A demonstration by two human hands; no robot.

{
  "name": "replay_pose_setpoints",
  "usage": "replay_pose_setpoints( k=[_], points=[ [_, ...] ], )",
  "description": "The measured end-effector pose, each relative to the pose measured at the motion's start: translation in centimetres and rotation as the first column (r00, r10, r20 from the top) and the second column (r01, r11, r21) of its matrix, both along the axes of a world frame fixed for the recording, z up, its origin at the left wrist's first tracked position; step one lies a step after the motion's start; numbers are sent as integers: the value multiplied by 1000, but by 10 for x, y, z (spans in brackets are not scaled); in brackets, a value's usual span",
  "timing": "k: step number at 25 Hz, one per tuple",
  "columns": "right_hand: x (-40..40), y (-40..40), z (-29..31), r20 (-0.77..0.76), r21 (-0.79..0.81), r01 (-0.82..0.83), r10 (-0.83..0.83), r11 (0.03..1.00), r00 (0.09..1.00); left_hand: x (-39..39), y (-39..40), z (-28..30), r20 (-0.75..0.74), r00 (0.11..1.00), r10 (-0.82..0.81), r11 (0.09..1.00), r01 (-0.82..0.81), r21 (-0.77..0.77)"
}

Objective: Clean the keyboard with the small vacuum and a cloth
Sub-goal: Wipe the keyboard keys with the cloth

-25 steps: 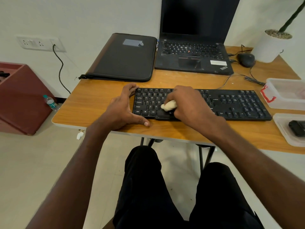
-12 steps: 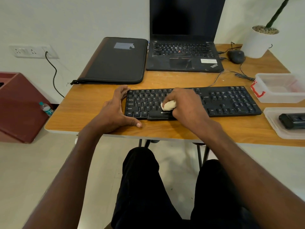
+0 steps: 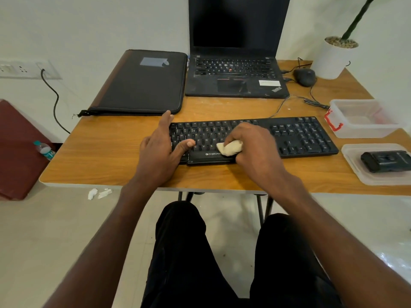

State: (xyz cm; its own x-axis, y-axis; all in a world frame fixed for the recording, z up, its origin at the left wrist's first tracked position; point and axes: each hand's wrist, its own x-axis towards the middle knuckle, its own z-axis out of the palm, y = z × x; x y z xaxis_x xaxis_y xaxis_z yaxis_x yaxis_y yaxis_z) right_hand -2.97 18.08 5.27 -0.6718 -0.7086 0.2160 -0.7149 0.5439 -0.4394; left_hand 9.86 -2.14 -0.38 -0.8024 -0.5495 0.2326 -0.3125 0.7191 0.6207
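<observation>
From the head camera: a seated person's right hand (image 3: 253, 147) curls around a balled pale cloth (image 3: 230, 148) and presses it on the lower key rows of a black keyboard (image 3: 300, 136) on the wooden desk (image 3: 111, 156). The left hand (image 3: 161, 147), fingers straight, steadies the keyboard's left end, thumb resting on the keys. The small vacuum (image 3: 385, 161) lies in a clear tray (image 3: 355, 170) at the right. The wiping step appears to be in hand; the right-hand keys likely need the next pass.
</observation>
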Motion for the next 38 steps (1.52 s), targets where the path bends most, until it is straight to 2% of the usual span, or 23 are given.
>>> replay_pose_setpoints(
  k=[2,4,6,8,11,13,15,18,22,24,26,29,31,32,35,38],
  points=[
    [-18,22,0,22,-17,129,-129,991,991,0,0,0,-32,999,-17,1000,17,0],
    [-19,22,0,27,-33,163,-162,986,986,-1,1,0,-56,998,-34,999,36,23],
    [-7,10,-2,31,-73,43,-41,996,999,-1,1,0,-42,999,-23,1000,24,18],
    [-3,7,-7,6,-48,-39,39,998,999,-1,0,0,-11,1000,-2,1000,2,-2],
    [-27,28,-6,-54,26,155,-153,988,987,-1,1,-5,-3,1000,5,999,-6,-44],
    [-38,45,-2,-93,36,329,-325,943,941,-2,1,-3,-12,1000,3,999,-4,-53],
    [-36,47,1,-119,54,429,-421,902,899,-3,0,-3,-8,1000,12,998,-13,-55],
    [-19,34,7,-113,170,393,-378,904,919,-3,-2,-4,14,1000,7,999,-6,-46],
    [4,8,17,-113,197,240,-222,950,969,-2,-1,-5,27,1000,6,1000,-6,-27],
    [4,5,19,2,191,151,-154,970,988,-2,-2,-2,40,999,9,1000,-9,-13],
    [-12,15,22,118,194,202,-227,960,967,-1,-1,-1,33,999,10,1000,-9,-14],
    [-39,40,25,17,256,403,-421,878,907,-2,0,0,5,1000,6,1000,-6,3],
    [-48,50,24,20,171,452,-462,875,887,2,-3,3,1,1000,-14,991,14,130],
    [-48,51,23,104,81,442,-448,894,888,6,-9,6,32,999,-34,979,26,202],
    [-31,38,20,405,-214,415,-306,884,862,19,-34,13,207,973,-106,968,53,243],
    [-6,7,17,522,-368,341,-111,865,846,27,-45,19,259,946,-196,938,103,331]
  ],
)
